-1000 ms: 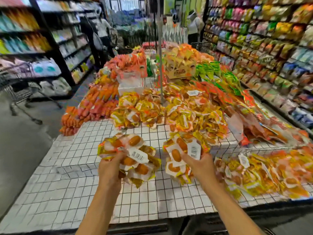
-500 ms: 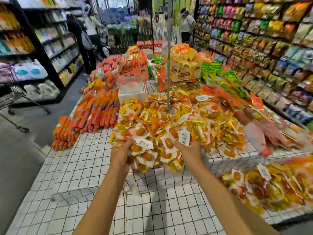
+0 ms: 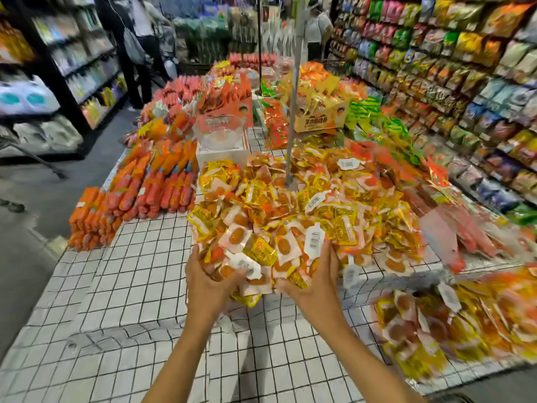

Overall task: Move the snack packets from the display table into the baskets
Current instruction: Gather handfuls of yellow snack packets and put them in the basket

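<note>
While over display table (image 3: pixel 130 271), snack packets (image 3: pixel 261 251) clutched in left hand (image 3: pixel 206 280), right hand (image 3: pixel 316 280); others in cardboard box (image 3: pixel 322 117).

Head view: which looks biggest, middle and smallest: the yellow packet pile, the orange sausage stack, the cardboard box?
1. yellow packet pile
2. orange sausage stack
3. cardboard box, though it sits farther back.

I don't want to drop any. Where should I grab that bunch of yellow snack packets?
Cup the bunch of snack packets from underneath, a hand each side, as the left hand and right hand do. They are loose, flat pieces, so a top pinch would probably spill some.
</note>
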